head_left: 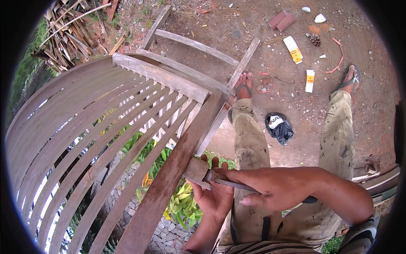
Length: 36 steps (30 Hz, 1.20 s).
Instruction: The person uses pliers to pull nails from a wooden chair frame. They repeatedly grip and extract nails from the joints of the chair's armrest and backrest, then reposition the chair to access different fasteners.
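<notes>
A weathered slatted wooden chair (67, 118) fills the left half of the head view, tilted, with a long brown rail (160, 182) along its near side. My left hand (211, 197) has its fingers curled around a short, pale piece of wood (193, 168) against that rail; whether the piece is attached is unclear. My right hand (270, 190) grips a narrow, flat, dark tool (228, 183), its far end at the pale piece, just above my left palm. My thumb lies along the tool.
My sandalled feet stand on dirt (292, 72). Around them lie a dark plastic bag (279, 130), small yellow-white cartons (292, 50), red brick pieces (281, 21) and a pine cone (315, 40). Scrap wood (69, 31) is piled upper left; plants (184, 207) and stone paving (169, 237) show below the chair.
</notes>
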{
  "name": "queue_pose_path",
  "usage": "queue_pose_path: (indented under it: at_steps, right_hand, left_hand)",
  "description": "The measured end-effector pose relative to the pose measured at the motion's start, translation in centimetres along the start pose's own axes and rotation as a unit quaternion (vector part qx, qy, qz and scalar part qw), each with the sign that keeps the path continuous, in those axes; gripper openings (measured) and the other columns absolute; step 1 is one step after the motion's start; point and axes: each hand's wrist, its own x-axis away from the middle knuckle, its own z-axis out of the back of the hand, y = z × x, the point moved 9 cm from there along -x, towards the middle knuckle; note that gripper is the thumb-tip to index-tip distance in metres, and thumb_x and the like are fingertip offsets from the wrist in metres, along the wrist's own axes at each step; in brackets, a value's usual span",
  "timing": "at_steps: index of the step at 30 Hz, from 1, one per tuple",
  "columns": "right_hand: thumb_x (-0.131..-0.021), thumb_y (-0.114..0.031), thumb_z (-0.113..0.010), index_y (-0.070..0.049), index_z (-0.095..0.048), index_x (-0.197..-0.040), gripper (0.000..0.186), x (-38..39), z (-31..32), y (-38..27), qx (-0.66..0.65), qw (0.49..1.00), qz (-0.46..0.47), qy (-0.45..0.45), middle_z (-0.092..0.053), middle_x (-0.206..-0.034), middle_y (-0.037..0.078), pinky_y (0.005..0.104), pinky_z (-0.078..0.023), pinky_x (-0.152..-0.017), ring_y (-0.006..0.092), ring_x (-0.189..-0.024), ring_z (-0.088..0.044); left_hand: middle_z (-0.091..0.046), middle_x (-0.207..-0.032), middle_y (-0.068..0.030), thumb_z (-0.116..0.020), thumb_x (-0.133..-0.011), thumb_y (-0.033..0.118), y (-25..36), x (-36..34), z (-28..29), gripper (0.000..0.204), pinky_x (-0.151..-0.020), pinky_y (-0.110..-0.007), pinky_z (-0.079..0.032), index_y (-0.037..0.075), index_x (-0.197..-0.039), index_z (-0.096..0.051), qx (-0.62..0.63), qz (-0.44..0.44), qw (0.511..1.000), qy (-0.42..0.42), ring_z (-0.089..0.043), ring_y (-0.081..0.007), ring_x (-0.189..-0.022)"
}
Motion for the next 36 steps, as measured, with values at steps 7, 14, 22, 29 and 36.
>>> queue_pose_path:
  at_steps: [7,14,22,29,36]
  right_hand:
    - [-0.109,-0.033,-0.052,-0.006,-0.044,-0.151,0.05,-1.2,-0.5,1.9,-0.224,0.968,0.027,-0.106,-0.065,-0.127,0.013,0.0369,-0.046,-0.103,0.0196,-0.12,-0.059]
    - [-0.108,-0.025,-0.051,-0.001,-0.032,-0.157,0.058,-0.9,-0.6,1.3,-0.099,0.994,0.001,-0.051,-0.062,-0.128,0.025,0.0428,-0.05,-0.098,0.0348,-0.118,-0.063]
    - [-0.104,-0.016,-0.053,0.008,-0.025,-0.157,0.064,0.2,-1.0,-0.7,0.094,0.985,0.021,0.144,-0.058,-0.125,0.03,0.0487,-0.048,-0.101,0.044,-0.119,-0.059]
    - [-0.109,-0.034,-0.052,-0.007,-0.028,-0.161,0.064,-0.9,0.2,1.2,-0.089,0.991,0.035,-0.094,-0.062,-0.123,0.017,0.0372,-0.047,-0.099,0.024,-0.113,-0.06]
    - [-0.107,-0.025,-0.054,-0.003,-0.026,-0.161,0.065,-0.3,0.2,0.2,0.011,1.0,-0.022,0.002,-0.062,-0.118,0.017,0.0405,-0.048,-0.101,0.0283,-0.111,-0.062]
  left_hand:
    - [-0.053,-0.15,-0.0072,-0.061,-0.1,0.053,0.0,-0.1,-0.1,0.069,-0.122,-0.058,-0.032,0.023,-0.158,-0.04,-0.057,-0.014,0.998,-0.006,-0.055,-0.0306,-0.132]
    - [-0.052,-0.153,-0.0083,-0.065,-0.097,0.038,0.1,-0.4,0.5,0.071,-0.121,-0.064,-0.03,0.025,-0.161,-0.036,-0.028,-0.015,0.999,-0.016,-0.054,-0.0345,-0.137]
    - [-0.053,-0.152,-0.0081,-0.066,-0.097,0.043,0.2,-0.2,1.0,0.072,-0.122,-0.057,-0.032,0.024,-0.16,-0.038,-0.042,-0.007,0.999,-0.006,-0.052,-0.0316,-0.138]
    - [-0.052,-0.151,-0.005,-0.064,-0.096,0.057,0.4,-0.4,0.3,0.073,-0.122,-0.06,-0.032,0.024,-0.156,-0.042,-0.122,-0.028,0.992,-0.001,-0.054,-0.0299,-0.134]
    - [-0.052,-0.152,-0.0046,-0.066,-0.095,0.057,0.2,-0.7,0.8,0.073,-0.122,-0.061,-0.03,0.025,-0.156,-0.042,-0.109,-0.019,0.994,0.003,-0.052,-0.0299,-0.136]
